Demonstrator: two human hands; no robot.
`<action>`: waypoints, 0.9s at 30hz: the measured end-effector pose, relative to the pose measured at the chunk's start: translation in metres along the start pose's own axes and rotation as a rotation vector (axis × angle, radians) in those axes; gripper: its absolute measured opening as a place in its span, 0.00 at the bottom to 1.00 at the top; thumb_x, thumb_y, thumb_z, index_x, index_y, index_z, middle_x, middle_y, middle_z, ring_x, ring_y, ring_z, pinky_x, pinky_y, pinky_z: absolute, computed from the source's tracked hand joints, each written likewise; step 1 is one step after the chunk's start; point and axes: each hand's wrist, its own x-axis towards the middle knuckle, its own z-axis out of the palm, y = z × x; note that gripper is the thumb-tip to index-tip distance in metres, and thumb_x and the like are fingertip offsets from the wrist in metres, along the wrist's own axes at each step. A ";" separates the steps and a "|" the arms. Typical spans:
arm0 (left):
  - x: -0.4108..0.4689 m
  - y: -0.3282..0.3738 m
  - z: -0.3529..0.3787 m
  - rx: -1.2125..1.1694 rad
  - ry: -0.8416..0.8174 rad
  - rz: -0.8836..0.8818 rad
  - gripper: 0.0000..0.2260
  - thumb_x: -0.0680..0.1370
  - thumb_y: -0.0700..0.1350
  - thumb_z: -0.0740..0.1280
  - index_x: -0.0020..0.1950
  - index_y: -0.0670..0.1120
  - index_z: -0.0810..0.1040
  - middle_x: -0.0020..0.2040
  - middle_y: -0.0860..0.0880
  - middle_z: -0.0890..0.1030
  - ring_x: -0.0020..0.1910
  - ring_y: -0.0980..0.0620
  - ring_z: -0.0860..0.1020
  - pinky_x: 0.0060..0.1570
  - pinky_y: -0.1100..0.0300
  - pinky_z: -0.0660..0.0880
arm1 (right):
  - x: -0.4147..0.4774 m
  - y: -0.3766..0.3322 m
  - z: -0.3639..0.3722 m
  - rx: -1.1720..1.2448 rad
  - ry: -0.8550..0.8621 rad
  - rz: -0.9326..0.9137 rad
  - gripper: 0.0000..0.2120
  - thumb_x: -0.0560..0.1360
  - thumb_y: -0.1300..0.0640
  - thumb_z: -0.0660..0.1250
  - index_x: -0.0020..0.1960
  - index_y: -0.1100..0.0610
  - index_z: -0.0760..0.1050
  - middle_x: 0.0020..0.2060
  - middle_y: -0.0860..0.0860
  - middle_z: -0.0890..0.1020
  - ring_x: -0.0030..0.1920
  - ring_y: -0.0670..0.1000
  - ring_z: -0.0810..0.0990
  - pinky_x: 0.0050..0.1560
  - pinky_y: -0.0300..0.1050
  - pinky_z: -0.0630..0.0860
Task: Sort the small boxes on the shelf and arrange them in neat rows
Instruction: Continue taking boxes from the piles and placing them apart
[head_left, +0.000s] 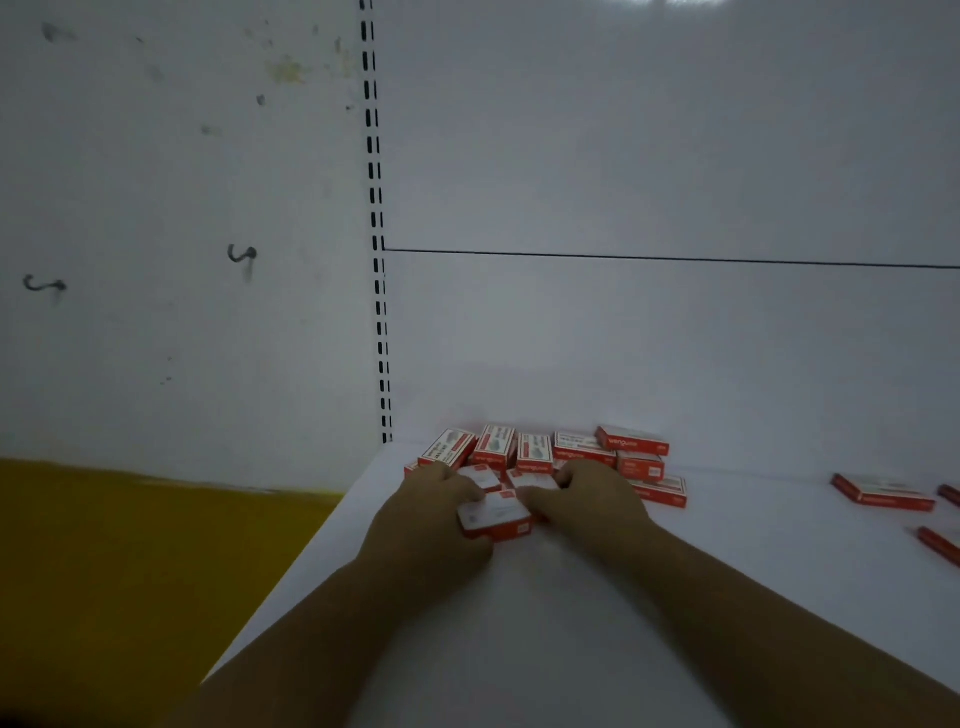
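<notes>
Several small red-and-white boxes lie on a white shelf (649, 597), crowded in its back left corner. A rough back row (535, 451) stands against the rear panel. My left hand (431, 525) grips the nearest box (496, 517) from its left side, thumb under its front edge. My right hand (587, 499) touches that box's right end, its fingers curled over more boxes behind it. One box (631, 440) lies on top of others at the row's right end. Another box (662, 491) lies just right of my right hand.
Loose boxes lie at the shelf's right side (883, 493), with one (940, 543) nearer the front. A slotted upright (378, 260) marks the shelf's left rear corner. A white wall and a yellow surface (130, 571) are left of the shelf.
</notes>
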 end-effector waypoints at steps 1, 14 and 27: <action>0.000 0.001 0.000 0.003 -0.014 0.002 0.23 0.69 0.56 0.69 0.63 0.53 0.72 0.61 0.52 0.72 0.59 0.54 0.68 0.59 0.62 0.64 | 0.000 0.000 -0.003 0.031 -0.021 0.008 0.14 0.67 0.46 0.70 0.28 0.50 0.72 0.25 0.44 0.76 0.28 0.40 0.75 0.26 0.37 0.67; -0.007 0.024 -0.013 -0.031 -0.011 0.060 0.27 0.72 0.52 0.69 0.69 0.56 0.65 0.62 0.55 0.70 0.50 0.62 0.62 0.41 0.76 0.61 | -0.003 0.015 -0.047 0.805 -0.243 0.164 0.16 0.67 0.66 0.73 0.52 0.57 0.75 0.46 0.56 0.84 0.45 0.53 0.84 0.43 0.48 0.81; -0.022 0.028 -0.026 -0.230 0.083 0.045 0.21 0.73 0.47 0.69 0.65 0.54 0.71 0.61 0.53 0.76 0.57 0.55 0.74 0.56 0.67 0.65 | -0.020 0.009 -0.054 0.757 -0.307 0.007 0.22 0.65 0.73 0.72 0.53 0.54 0.77 0.50 0.53 0.82 0.51 0.51 0.82 0.46 0.43 0.80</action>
